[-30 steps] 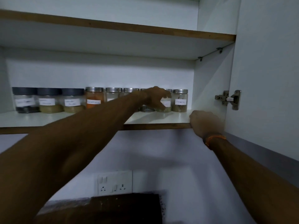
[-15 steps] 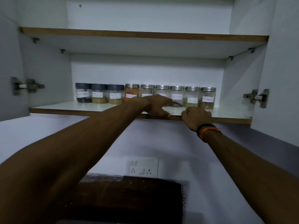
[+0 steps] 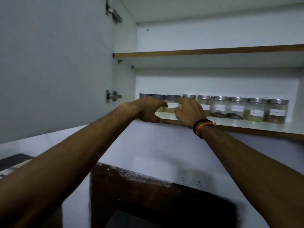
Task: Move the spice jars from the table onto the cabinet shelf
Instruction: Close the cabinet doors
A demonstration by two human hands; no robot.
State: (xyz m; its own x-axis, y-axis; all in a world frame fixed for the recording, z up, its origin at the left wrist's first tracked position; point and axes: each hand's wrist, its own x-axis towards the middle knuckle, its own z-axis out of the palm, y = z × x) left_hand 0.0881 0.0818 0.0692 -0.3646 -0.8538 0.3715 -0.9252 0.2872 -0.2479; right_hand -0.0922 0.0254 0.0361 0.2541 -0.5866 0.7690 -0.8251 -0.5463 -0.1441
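Both hands up at the shelf (image 3: 246, 127) edge: left hand (image 3: 148, 111) w/ fingers loosely spread, thumb under the lip, holding nothing; right hand (image 3: 189, 111) fingers relaxed, reaching toward a dark-lidded jar (image 3: 171, 105) between the two, prob. to nudge it in line. Can't tell if either touches it. Spice jars (image 3: 236, 108) stand upright in one row at the back, labels facing out for easy reading. Cabinet door (image 3: 57, 63) open at left.
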